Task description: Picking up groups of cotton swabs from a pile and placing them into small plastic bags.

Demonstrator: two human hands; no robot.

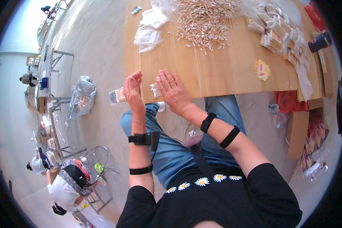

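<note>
My right hand [172,91] lies flat near the table's front edge, its fingers stretched out. Under and beside those fingers is a small row of cotton swabs [155,90], partly covered. My left hand [133,91] stands on edge at the table's left corner, palm turned toward the swabs, fingers extended and slightly bent. Beside its outer edge, past the table's side, shows a clear plastic packet of swabs [117,95]. The hand hides one end of that packet, and I cannot tell what supports it. A large heap of loose cotton swabs [205,24] covers the far middle of the table.
Clear plastic bags [147,38] lie at the wooden table's [216,72] far left. Yellow-and-white cards [262,70] lie to the right, with many filled packets [277,36] piled beyond. A bag of swabs [83,97] hangs at left. Cardboard boxes [297,131] stand below right. Other people work at left.
</note>
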